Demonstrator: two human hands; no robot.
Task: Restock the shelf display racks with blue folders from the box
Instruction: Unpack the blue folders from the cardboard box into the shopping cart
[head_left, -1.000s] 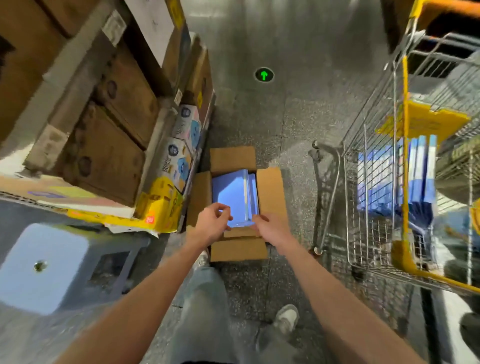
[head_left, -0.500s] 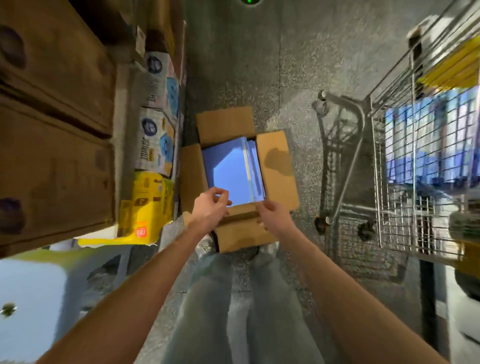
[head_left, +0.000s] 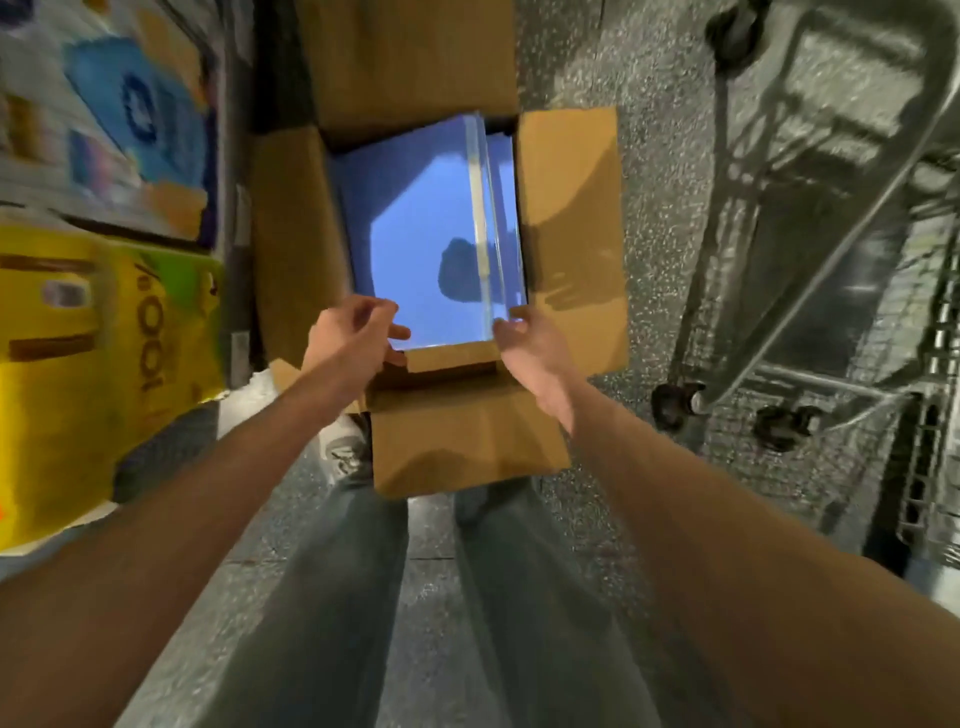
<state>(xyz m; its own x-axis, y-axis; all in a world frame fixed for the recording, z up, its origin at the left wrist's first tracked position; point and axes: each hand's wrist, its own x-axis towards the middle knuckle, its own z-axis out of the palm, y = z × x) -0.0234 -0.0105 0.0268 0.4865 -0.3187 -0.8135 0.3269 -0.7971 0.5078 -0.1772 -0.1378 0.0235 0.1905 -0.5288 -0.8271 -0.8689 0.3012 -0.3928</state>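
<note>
An open cardboard box (head_left: 571, 218) stands on the floor with all its flaps folded out. Inside lies a stack of blue folders (head_left: 415, 218) with a pale spine strip along the right side. My left hand (head_left: 353, 332) curls over the near left corner of the top folder, fingers touching its edge. My right hand (head_left: 530, 343) pinches the near right corner of the stack by the spine. Both hands rest at the box's near rim.
A wire shopping cart (head_left: 831, 260) on black wheels stands to the right. On the left a low shelf holds a yellow carton (head_left: 93, 364) and blue-and-white packs (head_left: 130, 119). My legs in jeans and a shoe (head_left: 343, 452) are below the box.
The view has dropped much closer to the box. Both hands have stayed at the near edge of the folders, and the right fingers now close on the right corner.
</note>
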